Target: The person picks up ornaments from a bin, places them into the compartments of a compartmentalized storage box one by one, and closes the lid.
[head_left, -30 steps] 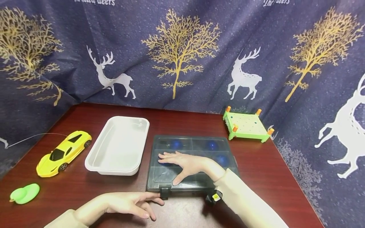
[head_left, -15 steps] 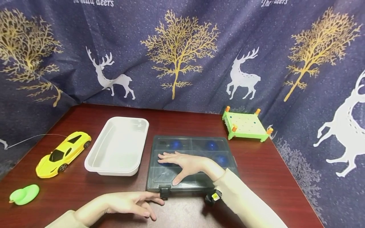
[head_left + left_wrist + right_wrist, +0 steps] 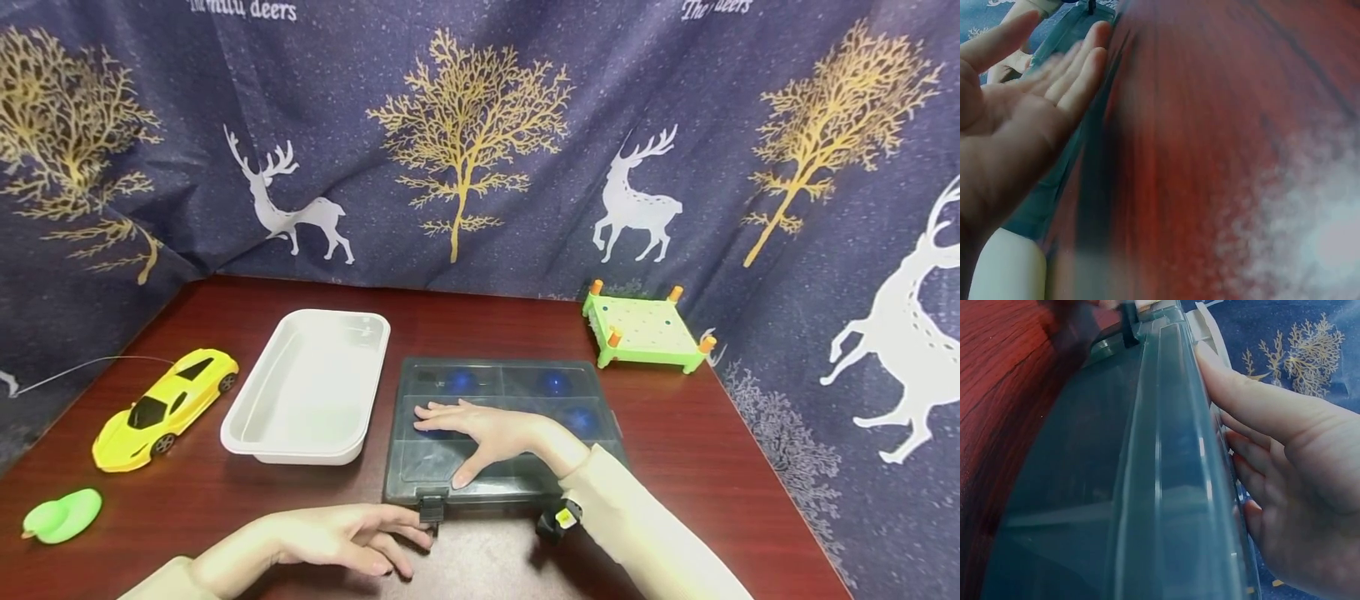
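A dark see-through plastic case (image 3: 525, 379) with divided compartments lies on the table, its lid down. Blue round things show through the lid. My right hand (image 3: 495, 433) rests spread on the lid, fingers pointing left; the right wrist view has the palm side against the lid. At the case's front left corner is a black latch (image 3: 431, 509). My left hand (image 3: 348, 537) is beside that latch, its fingers loosely extended and the fingertips at it. Whether they touch the latch is hard to tell. A second latch (image 3: 553, 523) sits by my right sleeve.
Left of the case stands a white tray (image 3: 232, 437). Farther left are a yellow toy car (image 3: 167, 408) and a green toy duck (image 3: 63, 517). A green toy bed (image 3: 645, 329) with orange posts stands back right. A patterned cloth (image 3: 525, 75) hangs behind the table.
Both hands keep nearly the same place. The left fingertips have shifted slightly at the latch, and the latch appears a little raised. The head view has drifted slightly.
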Tool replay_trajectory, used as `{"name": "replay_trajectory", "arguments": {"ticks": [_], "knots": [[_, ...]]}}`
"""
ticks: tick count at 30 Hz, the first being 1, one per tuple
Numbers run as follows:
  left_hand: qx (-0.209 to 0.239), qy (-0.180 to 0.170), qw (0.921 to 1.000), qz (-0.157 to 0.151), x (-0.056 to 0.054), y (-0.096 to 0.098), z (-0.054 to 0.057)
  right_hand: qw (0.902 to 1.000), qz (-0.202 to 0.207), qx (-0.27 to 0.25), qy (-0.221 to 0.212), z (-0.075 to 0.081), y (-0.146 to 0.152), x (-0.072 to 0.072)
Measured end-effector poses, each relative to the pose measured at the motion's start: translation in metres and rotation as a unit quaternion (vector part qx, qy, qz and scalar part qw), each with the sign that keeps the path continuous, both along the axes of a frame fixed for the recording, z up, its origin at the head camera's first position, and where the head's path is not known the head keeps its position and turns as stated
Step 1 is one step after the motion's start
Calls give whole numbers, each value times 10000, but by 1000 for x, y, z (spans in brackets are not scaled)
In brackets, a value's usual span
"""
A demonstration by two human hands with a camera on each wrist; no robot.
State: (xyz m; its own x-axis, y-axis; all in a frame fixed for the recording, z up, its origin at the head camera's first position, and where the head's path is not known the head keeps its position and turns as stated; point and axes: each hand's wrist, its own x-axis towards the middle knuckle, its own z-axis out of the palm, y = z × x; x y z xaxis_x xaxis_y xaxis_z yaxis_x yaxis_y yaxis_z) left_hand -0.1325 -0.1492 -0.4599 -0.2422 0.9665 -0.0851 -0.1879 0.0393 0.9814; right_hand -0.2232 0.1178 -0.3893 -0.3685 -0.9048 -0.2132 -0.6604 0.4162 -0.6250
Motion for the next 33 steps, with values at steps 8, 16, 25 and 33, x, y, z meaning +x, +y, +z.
{"name": "replay_trajectory", "arguments": {"ticks": [8, 16, 25, 33], "knots": [[628, 510, 9967, -88, -9, -1, 18, 10000, -27, -15, 37, 3, 1, 1], [634, 2440, 9623, 1017, -27, 5, 46, 10000, -21, 23, 24, 1, 1, -1], [257, 5849, 7899, 1824, -33, 27, 43, 10000, 45, -27, 21, -1, 1, -4], [-289, 6832, 6925, 2297, -26, 33, 31, 9999, 76, -110, 82, -2, 1, -2]]}}
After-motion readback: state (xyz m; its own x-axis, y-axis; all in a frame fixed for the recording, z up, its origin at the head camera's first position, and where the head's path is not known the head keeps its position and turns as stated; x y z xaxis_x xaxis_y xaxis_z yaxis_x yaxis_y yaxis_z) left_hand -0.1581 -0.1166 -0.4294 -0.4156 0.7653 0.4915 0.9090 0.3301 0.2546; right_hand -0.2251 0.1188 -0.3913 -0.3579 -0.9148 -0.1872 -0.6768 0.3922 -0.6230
